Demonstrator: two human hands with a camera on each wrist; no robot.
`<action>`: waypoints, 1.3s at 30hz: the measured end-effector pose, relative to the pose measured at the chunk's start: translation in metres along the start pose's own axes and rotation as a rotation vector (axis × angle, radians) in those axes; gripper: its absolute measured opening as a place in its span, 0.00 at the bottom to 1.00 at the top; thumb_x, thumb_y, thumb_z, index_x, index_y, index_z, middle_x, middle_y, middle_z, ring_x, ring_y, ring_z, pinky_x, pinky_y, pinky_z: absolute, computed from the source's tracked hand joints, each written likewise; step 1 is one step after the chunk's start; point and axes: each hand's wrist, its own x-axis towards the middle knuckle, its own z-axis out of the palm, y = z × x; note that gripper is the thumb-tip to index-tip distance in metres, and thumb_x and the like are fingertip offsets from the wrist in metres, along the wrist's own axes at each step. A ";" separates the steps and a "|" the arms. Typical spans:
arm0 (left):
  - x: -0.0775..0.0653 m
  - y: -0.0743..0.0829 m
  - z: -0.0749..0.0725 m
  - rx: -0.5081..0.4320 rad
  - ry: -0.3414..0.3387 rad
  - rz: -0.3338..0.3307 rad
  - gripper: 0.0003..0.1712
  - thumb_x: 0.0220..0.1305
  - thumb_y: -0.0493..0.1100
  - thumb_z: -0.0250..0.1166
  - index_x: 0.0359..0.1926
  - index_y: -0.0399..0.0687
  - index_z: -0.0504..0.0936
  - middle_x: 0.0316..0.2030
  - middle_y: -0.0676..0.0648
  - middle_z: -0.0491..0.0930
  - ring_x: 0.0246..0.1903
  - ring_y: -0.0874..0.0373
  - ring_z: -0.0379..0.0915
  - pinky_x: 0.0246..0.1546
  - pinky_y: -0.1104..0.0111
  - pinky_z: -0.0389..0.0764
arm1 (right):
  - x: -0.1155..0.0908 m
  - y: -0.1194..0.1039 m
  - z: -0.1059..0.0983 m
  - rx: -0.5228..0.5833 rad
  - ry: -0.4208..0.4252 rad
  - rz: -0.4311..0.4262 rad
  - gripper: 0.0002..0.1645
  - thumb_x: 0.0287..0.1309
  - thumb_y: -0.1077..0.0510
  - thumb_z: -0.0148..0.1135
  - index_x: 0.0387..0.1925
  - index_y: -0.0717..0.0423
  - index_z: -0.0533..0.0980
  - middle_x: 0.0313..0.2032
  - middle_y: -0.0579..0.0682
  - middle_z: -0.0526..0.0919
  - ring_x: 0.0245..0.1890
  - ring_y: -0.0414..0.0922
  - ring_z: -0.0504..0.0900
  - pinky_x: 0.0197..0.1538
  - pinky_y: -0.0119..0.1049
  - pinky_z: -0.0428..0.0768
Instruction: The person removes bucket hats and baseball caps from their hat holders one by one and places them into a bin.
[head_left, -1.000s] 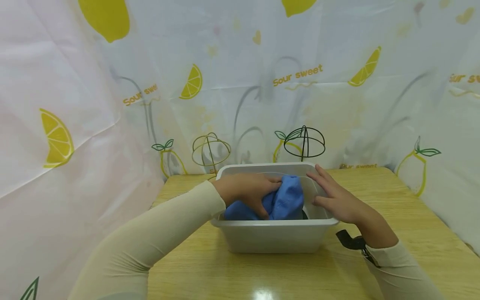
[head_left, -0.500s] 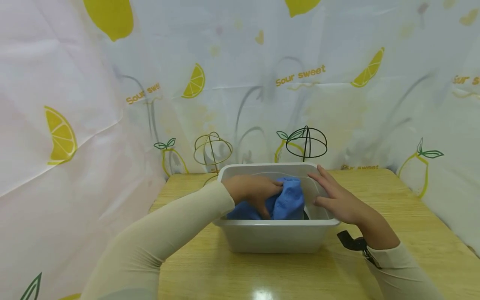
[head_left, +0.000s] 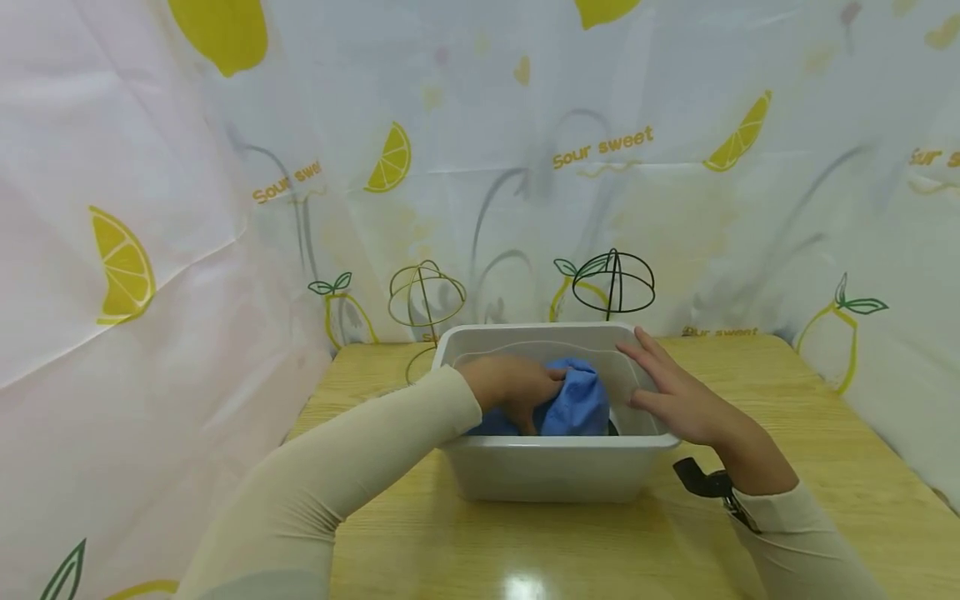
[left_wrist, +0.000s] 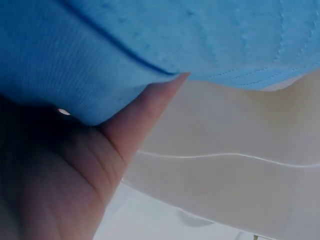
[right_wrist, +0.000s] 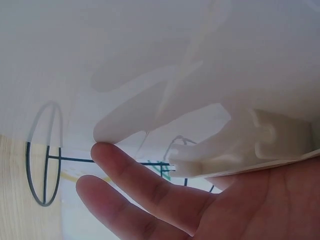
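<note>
A white plastic bin stands on the wooden table. Inside it, a soft blue hat with rows of stitching is bunched up. My left hand reaches over the bin's left side and holds the hat; in the left wrist view its thumb presses along the blue cloth. The other left fingers are hidden by the fabric. My right hand rests on the bin's right rim, fingers extended. Two straight fingers show beside the outer wall in the right wrist view.
Behind the bin stand a gold wire hat stand and a black wire hat stand. A dark item peeks out beside the hat in the bin. A lemon-print cloth hangs at the back and left of the table.
My left hand has shifted slightly right and lower into the bin, and the hat sits a little lower with it. My right hand stays at the rim.
</note>
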 end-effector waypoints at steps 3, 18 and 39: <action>0.002 0.002 0.005 0.031 -0.010 -0.005 0.66 0.59 0.68 0.73 0.83 0.41 0.49 0.82 0.44 0.49 0.70 0.50 0.70 0.72 0.66 0.69 | 0.000 0.000 0.001 -0.004 -0.004 0.004 0.44 0.70 0.57 0.56 0.82 0.56 0.53 0.83 0.58 0.30 0.80 0.70 0.35 0.69 0.79 0.50; 0.008 0.005 0.010 -0.035 -0.042 -0.037 0.68 0.60 0.66 0.73 0.84 0.47 0.40 0.84 0.46 0.39 0.74 0.55 0.64 0.74 0.65 0.66 | 0.002 0.002 0.001 -0.008 -0.011 0.009 0.44 0.71 0.56 0.55 0.82 0.54 0.51 0.83 0.55 0.28 0.81 0.69 0.34 0.70 0.79 0.47; 0.013 0.000 0.004 -0.071 -0.060 -0.032 0.67 0.59 0.64 0.75 0.84 0.50 0.44 0.84 0.48 0.39 0.76 0.50 0.62 0.75 0.64 0.64 | 0.002 0.003 -0.003 -0.002 -0.005 0.010 0.44 0.71 0.56 0.56 0.83 0.50 0.51 0.83 0.55 0.28 0.81 0.68 0.34 0.70 0.79 0.48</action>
